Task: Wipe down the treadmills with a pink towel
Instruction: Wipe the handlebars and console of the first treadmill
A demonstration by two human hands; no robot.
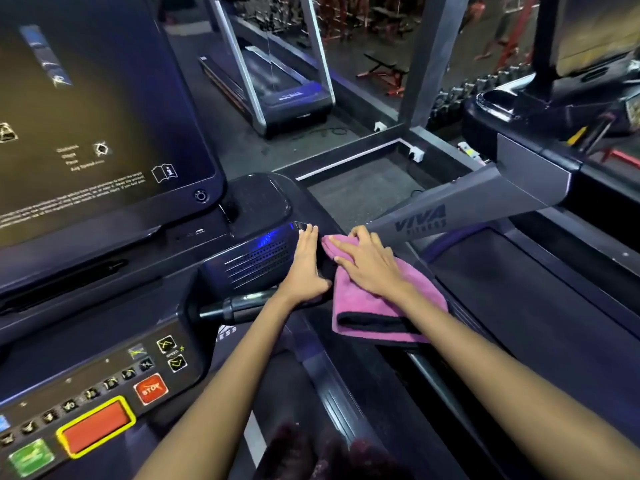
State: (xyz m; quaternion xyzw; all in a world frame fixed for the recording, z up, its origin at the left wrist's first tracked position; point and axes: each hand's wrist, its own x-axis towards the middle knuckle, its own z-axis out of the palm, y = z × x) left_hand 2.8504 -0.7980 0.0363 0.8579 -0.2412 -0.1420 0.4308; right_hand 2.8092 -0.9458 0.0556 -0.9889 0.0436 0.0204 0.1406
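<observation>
- Head view: a person's right hand (369, 263) lies flat, fingers spread, pressing a folded pink towel (382, 303) onto the right edge of a treadmill (256, 261) console.
- The left hand (308, 263), fingers straight and together, rests just beside the towel on the console's speaker grille (258, 261).
- A red stop button (151, 389) sits at lower left.
</observation>
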